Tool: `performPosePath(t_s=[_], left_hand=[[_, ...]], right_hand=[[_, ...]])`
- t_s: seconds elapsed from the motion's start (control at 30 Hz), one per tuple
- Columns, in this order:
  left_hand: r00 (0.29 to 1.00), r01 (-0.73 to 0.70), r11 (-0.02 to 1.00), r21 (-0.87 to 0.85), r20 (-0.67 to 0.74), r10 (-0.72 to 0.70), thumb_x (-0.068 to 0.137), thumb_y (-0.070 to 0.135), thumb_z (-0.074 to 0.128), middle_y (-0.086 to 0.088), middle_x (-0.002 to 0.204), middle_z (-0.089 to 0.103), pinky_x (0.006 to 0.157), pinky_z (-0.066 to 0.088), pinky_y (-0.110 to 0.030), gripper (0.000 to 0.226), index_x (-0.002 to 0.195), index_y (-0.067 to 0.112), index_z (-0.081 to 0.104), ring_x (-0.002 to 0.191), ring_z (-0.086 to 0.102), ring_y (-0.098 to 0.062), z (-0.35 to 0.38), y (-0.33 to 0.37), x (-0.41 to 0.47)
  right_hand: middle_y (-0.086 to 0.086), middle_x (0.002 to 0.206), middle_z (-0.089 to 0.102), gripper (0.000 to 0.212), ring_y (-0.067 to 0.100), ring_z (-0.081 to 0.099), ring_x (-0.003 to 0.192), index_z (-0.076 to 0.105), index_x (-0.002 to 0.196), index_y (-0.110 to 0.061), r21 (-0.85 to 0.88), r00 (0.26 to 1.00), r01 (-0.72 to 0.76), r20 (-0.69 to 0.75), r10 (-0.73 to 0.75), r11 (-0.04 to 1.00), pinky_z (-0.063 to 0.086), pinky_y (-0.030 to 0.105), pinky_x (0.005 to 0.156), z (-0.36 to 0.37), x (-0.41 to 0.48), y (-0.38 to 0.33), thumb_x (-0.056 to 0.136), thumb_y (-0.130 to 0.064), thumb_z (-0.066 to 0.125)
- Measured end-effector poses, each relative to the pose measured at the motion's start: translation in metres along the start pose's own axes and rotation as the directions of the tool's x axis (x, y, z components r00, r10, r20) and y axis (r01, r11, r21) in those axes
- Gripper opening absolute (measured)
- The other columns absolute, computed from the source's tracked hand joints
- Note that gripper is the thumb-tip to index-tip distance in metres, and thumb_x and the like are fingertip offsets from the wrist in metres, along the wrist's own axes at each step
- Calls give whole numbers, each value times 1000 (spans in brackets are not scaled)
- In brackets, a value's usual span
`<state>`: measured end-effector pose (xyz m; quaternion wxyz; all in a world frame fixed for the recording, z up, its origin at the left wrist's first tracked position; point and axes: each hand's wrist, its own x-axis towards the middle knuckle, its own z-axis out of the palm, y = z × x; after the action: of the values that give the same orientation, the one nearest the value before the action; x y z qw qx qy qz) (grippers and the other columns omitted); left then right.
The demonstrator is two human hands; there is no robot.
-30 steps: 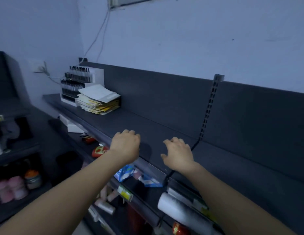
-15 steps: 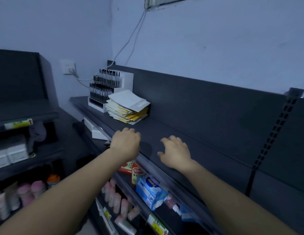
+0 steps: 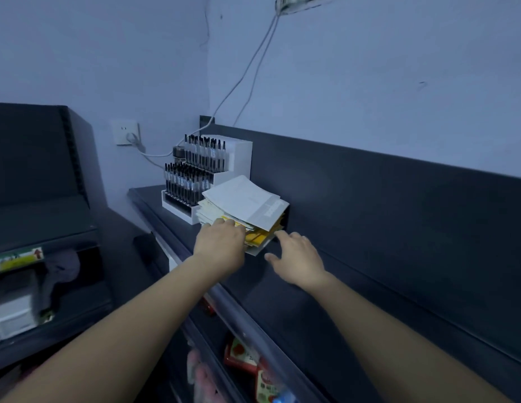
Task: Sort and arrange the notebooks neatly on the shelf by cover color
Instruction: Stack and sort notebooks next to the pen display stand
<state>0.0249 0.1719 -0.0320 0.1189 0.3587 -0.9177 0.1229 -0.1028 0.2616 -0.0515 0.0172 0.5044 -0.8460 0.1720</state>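
Dark shelf (image 3: pixel 326 289) runs along a pale wall, both bare forearms reaching over its front edge. Left hand (image 3: pixel 220 247) lies knuckles-up against the near side of the notebooks (image 3: pixel 247 210), fingertips hidden, so grip cannot be told; right hand (image 3: pixel 297 257) hovers just beside the stack's right corner, fingers spread, holding nothing. Stack is loose, white cover on top, yellow below; white pen rack (image 3: pixel 204 173) just behind.

Dim, blue-tinted indoor light.
Soft shadows, no glare; wide-angle bending at the edges, and the lower corners look smeared and blurry.
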Motion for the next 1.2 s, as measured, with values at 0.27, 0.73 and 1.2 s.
performPosePath(t_s=[0.27, 0.73, 1.2], left_hand=[[1000, -9, 1000, -26, -15, 9, 95, 30, 45, -8, 122, 54, 92, 41, -39, 31, 119, 13, 54, 117, 48, -27, 30, -50, 81], [999, -15, 993, -115, 41, 20, 96, 49, 42, -15, 128, 51, 95, 39, -40, 51, 126, 9, 49, 120, 45, -32, 68, -96, 192], [980, 193, 894, -404, 120, -158, 85, 53, 59, -17, 135, 41, 81, 49, -40, 73, 136, 5, 38, 118, 51, -33, 76, -107, 195]], right_hand=[[8, 112, 62, 38, 28, 58, 103, 43, 124, -16, 111, 994, -111, 8, 111, 988, 43, 32, 70, 28, 87, -6, 93, -33, 57], [5, 103, 64, 25, 24, 57, 99, 69, 104, -12, 119, 986, -125, -94, 136, 985, 48, 34, 79, 43, 175, -20, 92, -31, 57], [-1, 108, 60, 50, 18, 57, 101, 54, 129, -24, 504, 946, -292, 27, 323, 813, 50, 28, 84, 32, 179, -32, 87, 0, 46]])
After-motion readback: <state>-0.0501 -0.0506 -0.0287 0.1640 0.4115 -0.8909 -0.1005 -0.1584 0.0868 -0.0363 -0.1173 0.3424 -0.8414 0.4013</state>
